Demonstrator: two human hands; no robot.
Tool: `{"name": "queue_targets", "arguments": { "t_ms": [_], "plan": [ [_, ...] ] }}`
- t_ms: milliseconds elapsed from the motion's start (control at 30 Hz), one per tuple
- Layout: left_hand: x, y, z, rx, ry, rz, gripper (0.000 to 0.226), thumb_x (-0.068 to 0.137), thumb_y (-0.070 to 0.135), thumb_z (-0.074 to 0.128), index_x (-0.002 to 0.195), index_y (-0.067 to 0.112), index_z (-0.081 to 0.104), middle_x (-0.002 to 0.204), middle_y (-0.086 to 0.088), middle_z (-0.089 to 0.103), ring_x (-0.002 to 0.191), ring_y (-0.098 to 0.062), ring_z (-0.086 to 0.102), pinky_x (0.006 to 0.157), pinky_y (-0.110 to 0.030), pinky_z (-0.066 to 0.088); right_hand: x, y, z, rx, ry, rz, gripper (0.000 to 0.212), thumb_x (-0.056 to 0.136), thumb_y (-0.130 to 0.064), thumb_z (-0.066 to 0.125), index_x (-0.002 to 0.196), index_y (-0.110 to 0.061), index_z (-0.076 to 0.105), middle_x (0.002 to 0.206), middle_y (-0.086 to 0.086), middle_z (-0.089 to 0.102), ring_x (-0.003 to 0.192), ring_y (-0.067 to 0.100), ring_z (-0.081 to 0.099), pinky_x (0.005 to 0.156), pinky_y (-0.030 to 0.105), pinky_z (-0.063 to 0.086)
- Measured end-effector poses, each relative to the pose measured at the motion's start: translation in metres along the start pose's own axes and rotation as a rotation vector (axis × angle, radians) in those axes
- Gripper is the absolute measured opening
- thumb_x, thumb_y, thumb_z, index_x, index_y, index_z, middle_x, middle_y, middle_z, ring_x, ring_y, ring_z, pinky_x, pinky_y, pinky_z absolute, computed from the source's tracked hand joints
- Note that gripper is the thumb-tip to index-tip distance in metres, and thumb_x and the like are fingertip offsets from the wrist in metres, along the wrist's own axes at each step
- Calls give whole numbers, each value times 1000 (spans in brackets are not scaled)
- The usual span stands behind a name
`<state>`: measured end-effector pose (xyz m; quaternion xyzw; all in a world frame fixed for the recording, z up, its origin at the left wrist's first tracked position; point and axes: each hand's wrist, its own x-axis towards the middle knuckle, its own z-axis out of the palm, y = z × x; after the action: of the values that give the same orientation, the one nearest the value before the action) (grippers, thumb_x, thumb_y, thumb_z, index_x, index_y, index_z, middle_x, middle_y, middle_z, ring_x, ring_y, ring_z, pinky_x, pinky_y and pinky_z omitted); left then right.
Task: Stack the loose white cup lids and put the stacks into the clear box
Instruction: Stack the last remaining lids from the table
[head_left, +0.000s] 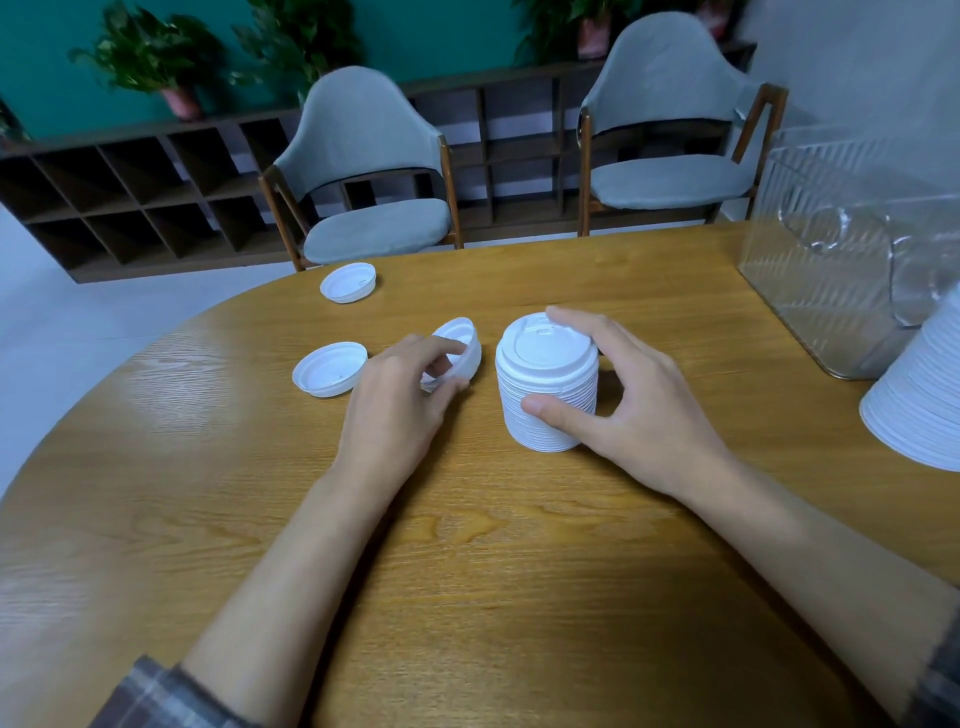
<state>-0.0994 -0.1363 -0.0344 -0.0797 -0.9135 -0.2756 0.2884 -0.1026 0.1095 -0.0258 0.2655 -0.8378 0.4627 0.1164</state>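
We look down at a rounded wooden table (467, 545) with two bare forearms reaching in from the bottom of the frame.

Near the centre, the right hand (639, 400) is curled around a tall stack of white lids (545, 384) that stands upright on the table. The thumb presses the stack's near side, and the fingers wrap the far side up to the top lid.

Just left of the stack, the left hand (400, 395) pinches a single white lid (460, 348) between thumb and fingers. This lid is tilted up on its edge with its hollow side facing the hand.

Two more loose lids lie hollow side up. One lid (330, 369) sits just left of the left hand, and a farther lid (348, 282) lies near the table's far edge, upper left of centre.

At the right of the frame stands the clear box (841, 249), ribbed and see-through, well apart from both hands. In front of it, a second stack of lids (919, 395) is cut off by the right edge.

Beyond the table, at the top of the frame, we see two grey chairs (374, 171) with wooden frames, a low dark shelf unit (130, 192) and potted plants (156, 57) against a teal wall.
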Motion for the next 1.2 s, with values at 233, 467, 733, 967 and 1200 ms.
{"name": "queue_targets", "arguments": {
  "t_ms": [233, 467, 733, 967, 1200],
  "plan": [
    [0, 20, -10, -357, 178, -176, 25, 98, 14, 71, 123, 21, 71, 118, 8, 71, 110, -13, 66, 91, -25, 56, 0, -1, 1, 18, 10, 2, 73, 85, -57, 73, 150, -32, 51, 144, -23, 53, 133, -13, 43, 100, 0, 28],
    [6, 34, -19, -1134, 78, -568, 43, 100, 0, 64, 138, 20, 65, 99, -1, 62, 99, -16, 70, 85, -32, 62, 1, -2, 4, 49, 15, 25, 74, 84, -56, 75, 149, -35, 48, 139, -24, 55, 130, -9, 48, 99, 3, 35],
    [3, 45, -14, -995, -116, -465, 34, 99, 18, 68, 133, 22, 71, 92, -6, 57, 91, -16, 63, 71, -25, 56, 1, -3, 3, 46, 3, 37, 82, 85, -53, 77, 156, -41, 37, 147, -27, 49, 135, -8, 45, 107, 17, 41],
    [-9, 51, -6, -666, -81, -282, 29, 87, 47, 81, 111, 31, 74, 75, 2, 56, 73, -11, 53, 70, -21, 44, 0, -3, 3, 79, 8, 39, 76, 83, -56, 76, 150, -37, 45, 143, -24, 54, 133, 0, 51, 107, 28, 47],
    [-6, 50, -11, -851, -254, -232, 51, 96, 12, 70, 145, 21, 59, 141, 7, 66, 135, -6, 57, 106, -23, 49, 0, -4, 2, 83, 2, 46, 77, 83, -55, 76, 151, -38, 44, 145, -24, 53, 135, 0, 50, 110, 35, 47]
  ]
}}
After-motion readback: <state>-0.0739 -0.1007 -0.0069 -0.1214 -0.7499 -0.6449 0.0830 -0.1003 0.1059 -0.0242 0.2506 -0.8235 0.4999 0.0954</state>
